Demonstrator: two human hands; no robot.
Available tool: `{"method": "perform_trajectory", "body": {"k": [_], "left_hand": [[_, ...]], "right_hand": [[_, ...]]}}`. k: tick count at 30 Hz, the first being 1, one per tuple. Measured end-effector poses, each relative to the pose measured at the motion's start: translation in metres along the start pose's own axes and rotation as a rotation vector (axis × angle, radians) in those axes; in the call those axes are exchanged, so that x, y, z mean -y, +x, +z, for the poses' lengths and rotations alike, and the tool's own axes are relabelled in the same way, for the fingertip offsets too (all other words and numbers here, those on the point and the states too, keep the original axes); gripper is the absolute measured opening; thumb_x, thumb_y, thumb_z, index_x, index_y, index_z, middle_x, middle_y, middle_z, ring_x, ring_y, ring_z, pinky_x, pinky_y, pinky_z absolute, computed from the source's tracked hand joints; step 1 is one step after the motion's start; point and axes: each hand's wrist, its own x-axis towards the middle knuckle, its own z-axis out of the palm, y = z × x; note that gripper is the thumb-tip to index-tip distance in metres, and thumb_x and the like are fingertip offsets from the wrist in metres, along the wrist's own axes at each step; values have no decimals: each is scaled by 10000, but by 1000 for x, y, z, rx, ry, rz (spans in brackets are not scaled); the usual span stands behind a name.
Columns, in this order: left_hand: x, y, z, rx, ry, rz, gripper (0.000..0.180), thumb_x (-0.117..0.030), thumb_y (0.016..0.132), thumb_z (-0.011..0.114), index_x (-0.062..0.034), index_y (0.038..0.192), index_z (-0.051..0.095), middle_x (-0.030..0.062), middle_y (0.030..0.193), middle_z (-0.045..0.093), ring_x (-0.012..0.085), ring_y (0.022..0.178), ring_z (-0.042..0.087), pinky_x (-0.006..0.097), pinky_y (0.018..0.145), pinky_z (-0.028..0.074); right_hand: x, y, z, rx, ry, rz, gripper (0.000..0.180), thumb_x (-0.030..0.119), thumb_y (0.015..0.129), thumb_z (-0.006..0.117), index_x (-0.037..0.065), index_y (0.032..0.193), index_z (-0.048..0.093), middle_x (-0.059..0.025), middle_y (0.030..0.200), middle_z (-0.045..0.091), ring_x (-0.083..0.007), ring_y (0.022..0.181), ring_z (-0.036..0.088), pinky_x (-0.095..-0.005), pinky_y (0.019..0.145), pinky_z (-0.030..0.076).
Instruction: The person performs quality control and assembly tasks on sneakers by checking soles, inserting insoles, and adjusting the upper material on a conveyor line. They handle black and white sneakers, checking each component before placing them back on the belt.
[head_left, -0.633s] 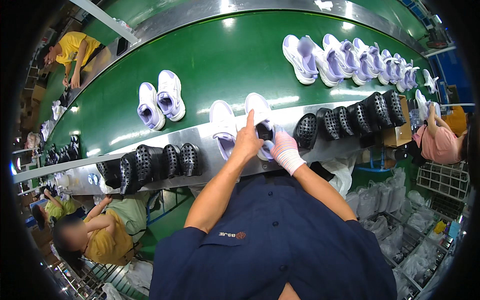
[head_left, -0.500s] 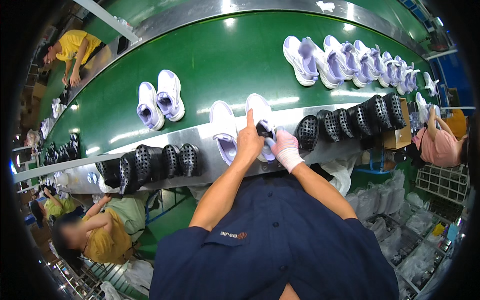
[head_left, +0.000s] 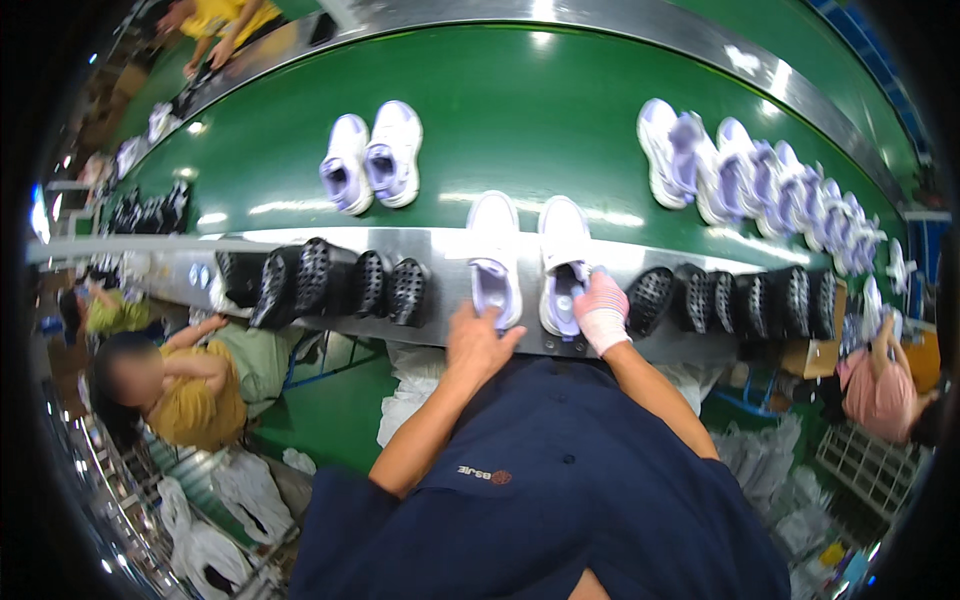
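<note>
Two white sneakers with lilac linings stand side by side on the steel ledge before me, toes pointing away. My left hand [head_left: 481,343] is at the heel of the left sneaker [head_left: 494,240], its thumb spread from the fingers. On the right sneaker [head_left: 563,235], my right hand [head_left: 604,308], in a pinkish-white glove, grips the right side of the collar near the heel; some fingertips are hidden. Something dark shows inside this sneaker's opening, too small to make out.
Black perforated shoe-shaped pieces [head_left: 314,278] line the ledge on both sides. On the green belt [head_left: 520,110] sit a sneaker pair [head_left: 394,150] at left and a row of sneakers [head_left: 668,155] at right. Co-workers sit at both sides, one in yellow [head_left: 205,400], one in pink [head_left: 878,390].
My left hand has left the right sneaker's toe and come down to the left sneaker's heel. My gloved right hand stays by the right sneaker. The view has shifted.
</note>
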Motion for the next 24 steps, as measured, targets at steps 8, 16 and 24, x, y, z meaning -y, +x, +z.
{"method": "perform_trajectory", "body": {"k": [8, 16, 24], "left_hand": [[-29, 13, -14, 8, -219, 39, 372, -291, 849, 778, -30, 1106, 716, 231, 1079, 673, 422, 1035, 643, 485, 903, 538], [103, -11, -159, -769, 320, -301, 411, -201, 887, 771, 26, 1193, 616, 181, 1104, 596, 386, 1022, 567, 471, 898, 474], [121, -8, -184, -737, 313, -170, 490, -181, 790, 854, 32, 1182, 650, 158, 1071, 636, 373, 999, 582, 453, 872, 490]], "right_hand": [[-9, -24, -43, 110, -130, -11, 501, 475, 863, 729, -20, 925, 689, -283, 927, 699, -467, 924, 681, -521, 816, 539], [29, -70, -92, 191, 189, -196, 335, 346, 882, 762, 21, 937, 699, -213, 793, 711, -392, 753, 702, -452, 705, 547], [79, -73, -81, 152, 382, -307, 326, 254, 923, 756, -32, 1063, 688, -122, 798, 732, -138, 694, 681, -296, 657, 540]]}}
